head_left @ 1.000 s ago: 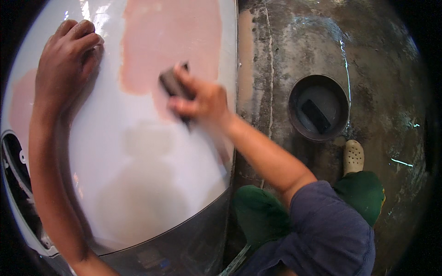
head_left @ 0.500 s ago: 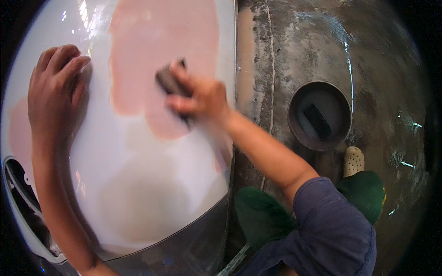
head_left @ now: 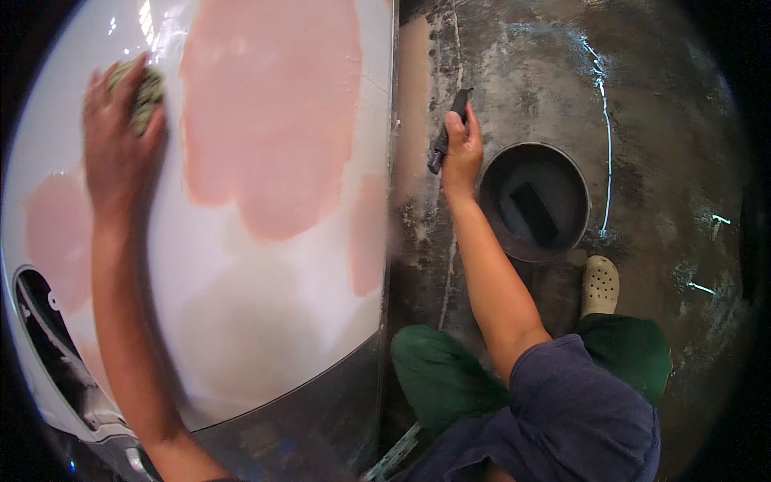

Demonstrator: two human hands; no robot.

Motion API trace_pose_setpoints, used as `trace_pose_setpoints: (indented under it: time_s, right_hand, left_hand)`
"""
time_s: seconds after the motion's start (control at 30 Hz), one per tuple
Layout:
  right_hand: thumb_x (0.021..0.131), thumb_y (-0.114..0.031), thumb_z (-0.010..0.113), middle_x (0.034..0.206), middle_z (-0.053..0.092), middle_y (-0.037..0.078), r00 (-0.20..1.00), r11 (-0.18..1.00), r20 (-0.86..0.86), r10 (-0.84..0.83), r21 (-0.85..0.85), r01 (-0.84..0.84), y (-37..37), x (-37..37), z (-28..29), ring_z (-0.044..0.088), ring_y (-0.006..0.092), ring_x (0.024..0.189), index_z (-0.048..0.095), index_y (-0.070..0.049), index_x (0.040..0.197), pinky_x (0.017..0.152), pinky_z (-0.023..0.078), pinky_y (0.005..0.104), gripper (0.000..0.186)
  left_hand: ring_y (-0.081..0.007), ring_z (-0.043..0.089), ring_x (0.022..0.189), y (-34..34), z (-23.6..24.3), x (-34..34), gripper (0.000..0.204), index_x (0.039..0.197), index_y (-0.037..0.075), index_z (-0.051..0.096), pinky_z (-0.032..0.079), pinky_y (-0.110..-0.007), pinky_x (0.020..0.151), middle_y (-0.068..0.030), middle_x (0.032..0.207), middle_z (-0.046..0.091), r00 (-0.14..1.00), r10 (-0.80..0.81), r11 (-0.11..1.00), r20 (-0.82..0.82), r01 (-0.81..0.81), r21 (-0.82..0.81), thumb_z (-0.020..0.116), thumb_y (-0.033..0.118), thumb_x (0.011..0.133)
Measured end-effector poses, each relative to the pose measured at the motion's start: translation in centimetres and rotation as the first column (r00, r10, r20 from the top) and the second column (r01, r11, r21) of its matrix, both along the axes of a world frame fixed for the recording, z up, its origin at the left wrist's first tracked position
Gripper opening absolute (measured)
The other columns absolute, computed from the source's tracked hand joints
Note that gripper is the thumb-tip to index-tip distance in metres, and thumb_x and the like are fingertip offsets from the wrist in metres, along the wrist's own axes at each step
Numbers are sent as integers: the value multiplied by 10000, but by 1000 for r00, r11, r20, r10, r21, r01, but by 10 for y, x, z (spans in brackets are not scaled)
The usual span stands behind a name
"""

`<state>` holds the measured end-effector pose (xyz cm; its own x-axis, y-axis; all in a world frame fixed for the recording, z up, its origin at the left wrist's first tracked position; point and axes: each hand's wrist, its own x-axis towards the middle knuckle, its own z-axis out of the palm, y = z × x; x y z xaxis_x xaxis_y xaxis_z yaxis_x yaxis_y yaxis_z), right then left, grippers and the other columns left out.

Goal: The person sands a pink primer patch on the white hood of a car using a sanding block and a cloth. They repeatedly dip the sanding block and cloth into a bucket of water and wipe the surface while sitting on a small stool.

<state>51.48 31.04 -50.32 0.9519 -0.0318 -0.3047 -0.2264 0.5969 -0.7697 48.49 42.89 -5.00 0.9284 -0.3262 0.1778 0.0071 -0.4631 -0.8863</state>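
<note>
My left hand (head_left: 120,136) rests on the white car panel (head_left: 144,241) at the upper left, gripping a crumpled pale olive rag (head_left: 143,98). Pink filler patches (head_left: 269,120) cover parts of the panel. My right hand (head_left: 463,161) grips a dark, narrow sanding block (head_left: 460,104), held on edge just right of the panel, over the floor. Near that hand is a round dark basin (head_left: 574,169) with some liquid and a black rectangular block (head_left: 534,213) lying inside.
A stained concrete floor (head_left: 666,128) fills the right side. A car window opening (head_left: 56,345) and a darker lower panel (head_left: 297,402) border the white panel. My green-clad knees (head_left: 442,377) and a beige clog (head_left: 601,281) are at the lower right.
My right hand has moved rightward off the pink patch to beyond the panel's edge, block still held. My left hand has shifted, and the rag under its fingers now shows.
</note>
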Motion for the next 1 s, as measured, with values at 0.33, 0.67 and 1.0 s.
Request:
trace_pose_setpoints:
  time_s: [0.33,0.67,1.0]
  right_hand:
    - [1058,-450,649,1110,588,-14,947,964,181,-267,70,258,-109,43,8,549,99,1040,561,34,1440,959,435,260,622]
    - [1074,-445,619,1214,636,38,945,915,191,-265,-258,308,-178,22,-74,567,152,1133,584,53,1409,1034,430,319,601]
    - [1033,-556,605,1380,677,237,985,812,166,38,-580,67,-198,-18,-67,634,318,1292,521,41,1523,1118,452,403,776]
  left_hand:
    - [-395,449,1464,16,-281,17,404,1241,128,658,299,-524,1277,-178,1403,594,985,8,965,-173,-53,-257,713,51,848]
    - [-409,561,1298,-167,-434,-95,571,1332,84,689,461,-480,1140,-213,1386,603,953,-101,65,-285,-280,-958,793,171,777]
    - [-319,560,1360,-238,-530,-102,517,1381,136,663,474,-480,1094,-131,1435,620,958,133,45,-254,-262,-964,716,404,943]
